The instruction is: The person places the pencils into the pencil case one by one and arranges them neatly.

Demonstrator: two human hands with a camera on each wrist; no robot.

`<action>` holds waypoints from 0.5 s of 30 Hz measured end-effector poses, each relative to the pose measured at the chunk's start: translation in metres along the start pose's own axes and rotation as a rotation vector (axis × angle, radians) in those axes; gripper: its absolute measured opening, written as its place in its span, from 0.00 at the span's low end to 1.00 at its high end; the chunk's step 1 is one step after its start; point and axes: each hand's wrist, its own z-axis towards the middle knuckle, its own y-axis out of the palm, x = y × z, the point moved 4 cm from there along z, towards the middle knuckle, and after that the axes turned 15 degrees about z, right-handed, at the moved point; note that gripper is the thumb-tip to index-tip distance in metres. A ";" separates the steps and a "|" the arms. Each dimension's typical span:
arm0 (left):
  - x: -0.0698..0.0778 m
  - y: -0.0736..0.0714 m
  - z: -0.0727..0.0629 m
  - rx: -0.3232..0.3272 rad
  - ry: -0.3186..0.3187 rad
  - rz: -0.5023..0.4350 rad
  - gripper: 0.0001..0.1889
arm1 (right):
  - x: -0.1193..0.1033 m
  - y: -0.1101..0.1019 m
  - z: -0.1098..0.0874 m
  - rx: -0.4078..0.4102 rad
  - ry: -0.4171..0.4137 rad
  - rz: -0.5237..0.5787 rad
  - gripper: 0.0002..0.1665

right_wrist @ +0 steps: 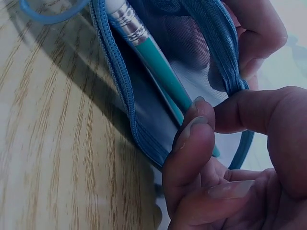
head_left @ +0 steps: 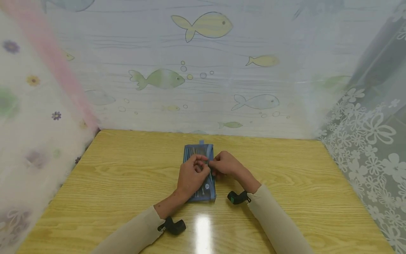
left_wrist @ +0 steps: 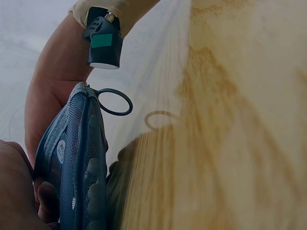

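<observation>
A blue mesh zip pouch (head_left: 198, 195) lies on the table with several slim items inside. My left hand (head_left: 191, 176) is over it, its thumb and fingers curled at the pouch's right-hand edge, gripping that edge. At the same edge, my right hand (head_left: 226, 164) has its fingers bent in at the opening. In the right wrist view the zip (right_wrist: 127, 96) gapes, and a teal pencil (right_wrist: 158, 62) with a silver band and white end lies inside; my right fingertips pinch it, partly hiding it. A ring-shaped zip pull (left_wrist: 115, 101) sticks out at the pouch's end.
The pouch stands on a wood-grain table (head_left: 127, 169). Fish-printed curtain (head_left: 206, 88) hangs along its back edge, with flowered cloth (head_left: 38, 116) on the left and lace (head_left: 368, 165) on the right. A black camera (head_left: 175, 225) is strapped at each wrist.
</observation>
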 end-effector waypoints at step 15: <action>0.000 0.000 0.000 -0.007 -0.013 -0.001 0.12 | 0.000 0.002 -0.001 -0.075 -0.008 -0.051 0.25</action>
